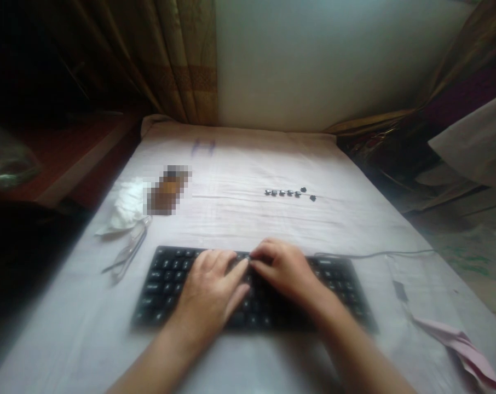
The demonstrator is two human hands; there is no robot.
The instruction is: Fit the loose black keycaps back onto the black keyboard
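A black keyboard [166, 287] lies across the near part of a cloth-covered surface, with both my hands over its middle. My left hand [211, 282] rests on the keys, its thumb apart from its forefinger and nothing visible between them. That forefinger reaches to the tip of my right hand [284, 268]. My right thumb and fingers are pinched together at the upper row of keys; whatever they hold is hidden. Beyond the keyboard, several small dark pieces like keycaps [282, 192] sit in a short row, with two more dark pieces [312, 198] beside its right end.
On the left lie eyeglasses [130, 251], a crumpled white cloth [127, 208] and a pixelated brown object [166, 192]. A cable [379, 253] runs right from the keyboard. A pink strip of cloth [461, 342] lies at near right. Curtains [182, 60] hang behind.
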